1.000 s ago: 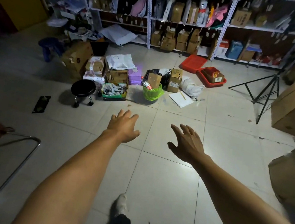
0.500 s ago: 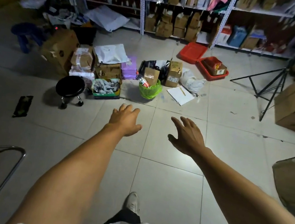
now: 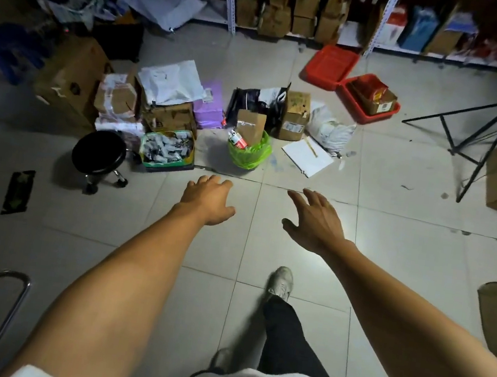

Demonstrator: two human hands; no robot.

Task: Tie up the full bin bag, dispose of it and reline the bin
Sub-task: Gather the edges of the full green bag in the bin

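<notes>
A small bin lined with a bright green bag (image 3: 250,155) stands on the tiled floor ahead of me. It is stuffed full: a brown cardboard box (image 3: 250,126) and a red-and-white can (image 3: 237,139) stick out of the top. My left hand (image 3: 207,197) and my right hand (image 3: 316,220) are stretched forward, palms down, fingers apart, both holding nothing. Both hands are short of the bin, with bare floor between them and the bag.
A black wheeled stool (image 3: 98,156) and a green tray of packets (image 3: 168,150) sit left of the bin. Cardboard boxes (image 3: 294,115), a notepad (image 3: 307,156) and red trays (image 3: 368,99) lie behind and to the right. A tripod (image 3: 470,146) stands at right, a chair frame (image 3: 10,308) at left.
I have walked closer to the bin; it looms larger and nearer to my outstretched hands. My right foot has stepped forward. Both hands stay open and apart.
</notes>
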